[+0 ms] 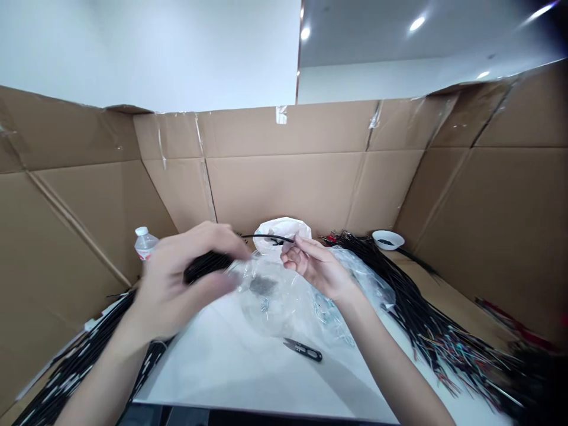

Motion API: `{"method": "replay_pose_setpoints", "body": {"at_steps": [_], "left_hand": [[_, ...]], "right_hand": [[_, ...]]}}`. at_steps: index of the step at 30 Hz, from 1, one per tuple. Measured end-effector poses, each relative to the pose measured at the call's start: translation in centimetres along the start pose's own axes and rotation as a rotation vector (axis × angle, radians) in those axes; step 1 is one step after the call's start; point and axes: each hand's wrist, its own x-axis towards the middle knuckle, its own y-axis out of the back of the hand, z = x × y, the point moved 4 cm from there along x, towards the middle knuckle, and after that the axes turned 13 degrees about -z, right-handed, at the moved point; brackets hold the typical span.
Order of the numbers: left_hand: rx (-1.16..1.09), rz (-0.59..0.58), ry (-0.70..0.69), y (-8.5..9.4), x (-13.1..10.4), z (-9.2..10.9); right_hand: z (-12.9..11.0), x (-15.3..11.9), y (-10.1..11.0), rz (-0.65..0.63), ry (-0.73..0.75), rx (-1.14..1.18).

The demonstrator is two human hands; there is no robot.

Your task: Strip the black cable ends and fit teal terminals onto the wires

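My right hand (313, 263) pinches a thin black cable (270, 236) between thumb and fingers, above the middle of the table. From that pinch the cable runs left, toward my left hand (190, 269). Thumb and fingers of the left hand are spread apart and slightly blurred, with nothing visible between them. Below the hands, clear plastic bags (275, 296) with small metal parts lie on the white table (213, 361). Thread snips (304, 349) with black handles rest in front of the bags.
Bundles of black cables lie at the left (84, 349) and right (399, 290), the right one with coloured wire ends. Behind stand a white bag (284, 228), a white bowl (388, 239) with small black parts and a plastic bottle (144, 242). Cardboard walls (284, 183) surround the table.
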Motion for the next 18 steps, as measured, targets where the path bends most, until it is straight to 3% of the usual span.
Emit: {"method": "replay_pose_setpoints", "body": {"at_steps": [2, 5, 8, 11, 14, 18], "left_hand": [[0.181, -0.089, 0.113, -2.6, 2.2, -2.2], [0.308, -0.265, 0.156, -5.9, 3.3, -5.2], [0.338, -0.307, 0.249, -6.5, 3.4, -7.5], [0.368, -0.262, 0.397, -4.6, 4.5, -8.9], [0.314, -0.098, 0.501, -0.9, 6.9, -10.0], [0.034, 0.241, 0.351, 4.3, 10.0, -12.1]], "right_hand": [[-0.2, 0.1, -0.4, -0.017, 0.018, 0.001], [-0.8, 0.4, -0.9, -0.060, 0.041, -0.013], [-1.4, 1.3, -0.7, -0.142, 0.027, -0.056], [-1.3, 2.9, 0.3, -0.191, -0.020, -0.098], [0.2, 4.9, 2.0, -0.105, -0.029, -0.194], [3.5, 7.2, 3.3, -0.002, 0.030, -0.631]]}}
